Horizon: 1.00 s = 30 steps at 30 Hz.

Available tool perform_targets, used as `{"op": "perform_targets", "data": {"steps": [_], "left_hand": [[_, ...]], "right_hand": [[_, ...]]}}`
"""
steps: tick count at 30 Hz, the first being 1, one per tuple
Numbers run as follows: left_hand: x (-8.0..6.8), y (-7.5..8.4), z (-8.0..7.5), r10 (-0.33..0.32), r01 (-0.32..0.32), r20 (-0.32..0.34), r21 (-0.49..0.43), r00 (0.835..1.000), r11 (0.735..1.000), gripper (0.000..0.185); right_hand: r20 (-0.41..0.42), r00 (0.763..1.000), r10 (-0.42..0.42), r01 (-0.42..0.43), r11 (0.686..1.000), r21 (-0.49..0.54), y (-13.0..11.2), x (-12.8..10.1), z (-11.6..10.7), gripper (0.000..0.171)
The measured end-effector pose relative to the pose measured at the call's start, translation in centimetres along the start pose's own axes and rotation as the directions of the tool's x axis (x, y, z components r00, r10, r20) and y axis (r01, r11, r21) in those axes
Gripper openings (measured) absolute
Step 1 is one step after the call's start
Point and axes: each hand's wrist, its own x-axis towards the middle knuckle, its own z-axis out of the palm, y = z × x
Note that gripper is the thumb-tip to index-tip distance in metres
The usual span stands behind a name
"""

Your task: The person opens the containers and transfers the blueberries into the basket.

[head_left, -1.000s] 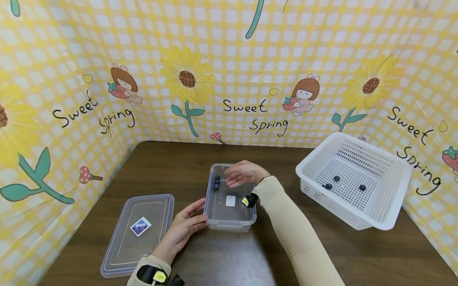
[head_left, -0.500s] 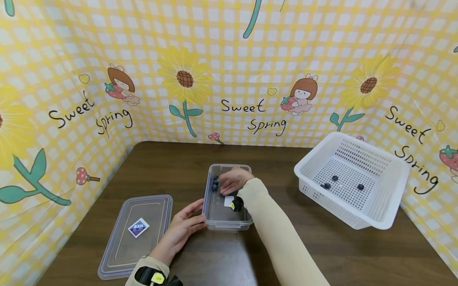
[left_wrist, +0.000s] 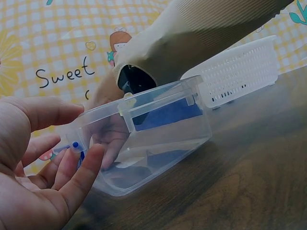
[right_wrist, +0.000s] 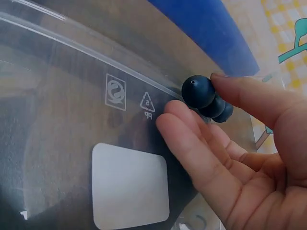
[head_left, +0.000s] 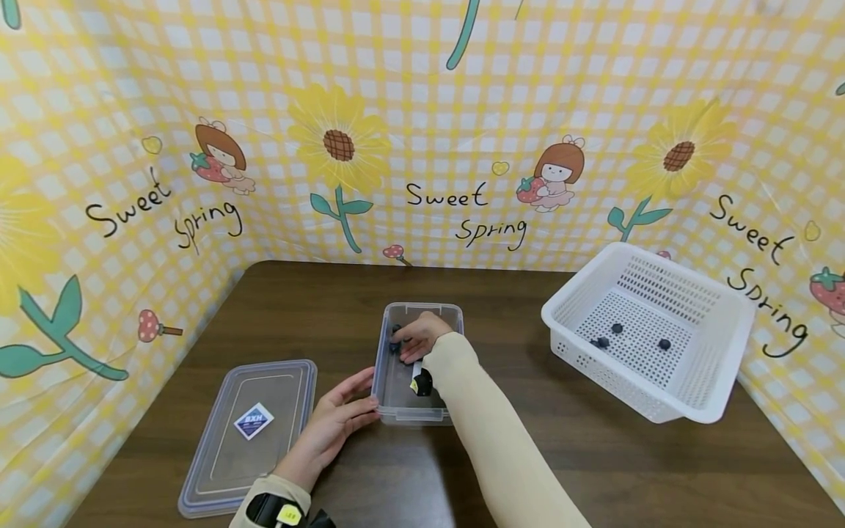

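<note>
In the head view a clear plastic box (head_left: 416,416) stands on the table. Several dark blueberries (head_left: 394,347) lie along its left wall. My right hand (head_left: 422,336) reaches down inside. Seen from the right wrist, its thumb touches the nearest blueberry (right_wrist: 198,91) and its fingers extend just below it, not clearly closed on it. More blueberries sit in a row behind that one. At the box's near left side rests my left hand (head_left: 337,418); the left wrist view has its spread fingers (left_wrist: 88,167) against the outer wall.
A white perforated basket (head_left: 604,359) at the right holds several blueberries (head_left: 664,344). The box's lid (head_left: 273,469), with a blue label, lies flat on the left of the brown table (head_left: 502,308). A checked yellow cloth (head_left: 436,132) hangs behind.
My right hand has moved left and down into the box, up to the blueberries by the left wall. My left hand stays at the box's side.
</note>
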Motion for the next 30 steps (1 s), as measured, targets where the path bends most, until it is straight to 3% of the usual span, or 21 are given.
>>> {"op": "perform_targets", "data": {"steps": [8, 18, 30], "left_hand": [[-0.02, 0.12, -0.02, -0.007, 0.007, -0.008, -0.005, 1.0, 1.0, 0.06], [0.1, -0.06, 0.07, 0.004, -0.004, 0.023, 0.001, 1.0, 1.0, 0.06], [0.12, 0.02, 0.11, -0.01, 0.01, 0.006, 0.007, 1.0, 1.0, 0.061]], "right_hand": [[0.033, 0.999, -0.002, 0.002, 1.0, 0.012, -0.07, -0.17, -0.25, 0.011], [0.058, 0.998, 0.003, -0.002, 1.0, -0.008, -0.14, -0.55, -0.86, 0.01], [0.059, 0.998, 0.0, 0.002, 0.999, -0.033, 0.05, -0.2, -0.32, 0.009]]}}
